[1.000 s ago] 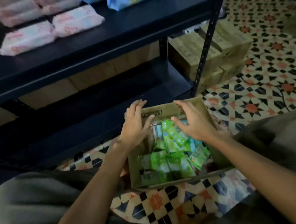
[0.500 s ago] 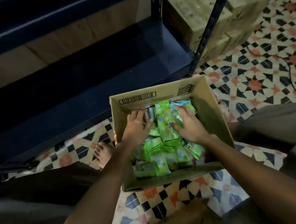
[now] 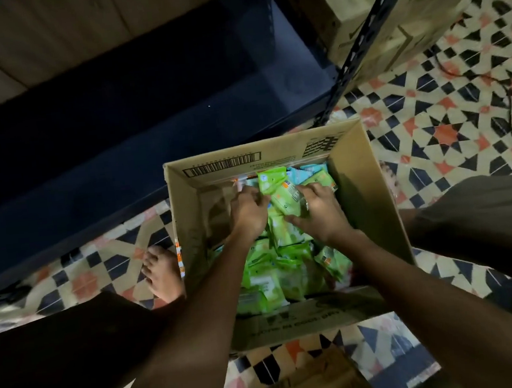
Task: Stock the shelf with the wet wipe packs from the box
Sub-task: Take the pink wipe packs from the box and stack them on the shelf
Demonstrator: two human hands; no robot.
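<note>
Patterned tile floor (image 3: 449,131); stacked cartons (image 3: 381,16), possibly wooden; black cable (image 3: 503,98).

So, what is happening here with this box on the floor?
A person crouches over an open cardboard box of green wet wipe packs. Both hands are inside it: the left hand and the right hand gather a green pack between them. The dark shelf beyond the box bears none yet.

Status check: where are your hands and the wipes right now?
Left hand and right hand both in the box, gripping green wet wipe packs. Lower shelf just ahead. Nothing in the way.
</note>
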